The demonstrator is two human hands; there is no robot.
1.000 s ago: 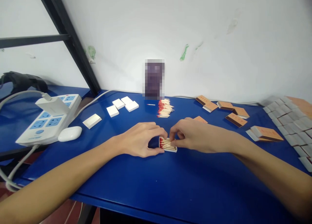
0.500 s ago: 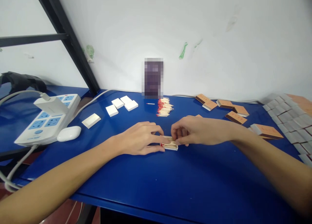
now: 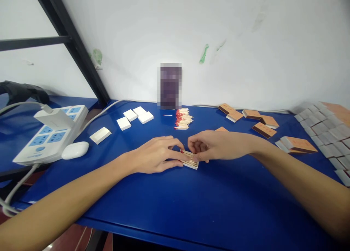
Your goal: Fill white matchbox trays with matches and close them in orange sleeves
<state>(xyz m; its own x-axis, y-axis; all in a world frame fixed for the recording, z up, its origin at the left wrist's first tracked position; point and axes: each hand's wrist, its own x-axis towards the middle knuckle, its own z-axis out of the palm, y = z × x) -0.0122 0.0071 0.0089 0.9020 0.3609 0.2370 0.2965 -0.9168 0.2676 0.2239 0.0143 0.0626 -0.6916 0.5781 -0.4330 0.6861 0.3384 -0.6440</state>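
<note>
A small white matchbox tray (image 3: pixel 194 166) with matches (image 3: pixel 188 160) in it lies on the blue table. Its red match heads are toward the left. My left hand (image 3: pixel 160 154) holds the tray's left end, the index finger reaching over the matches and the thumb along the near side. At the tray's right part, my right hand (image 3: pixel 209 146) is closed, its thumb and index fingertips pressed on the matches; the other fingers curl inward. Beyond the hands lies a pile of loose matches (image 3: pixel 184 119). One single match (image 3: pixel 167 115) sits left of it.
Several white trays (image 3: pixel 124 123) lie at the back left, with one more tray (image 3: pixel 100 135) nearer. Orange matchbox sleeves (image 3: pixel 264 130) are scattered at right, beside stacked boxes (image 3: pixel 328 134). A power strip (image 3: pixel 43 138) and a white case (image 3: pixel 75 150) stand left.
The tray has turned slightly, its right end coming nearer to me. The matches in it now lie flatter and straighter. My right hand has shifted a little left.
</note>
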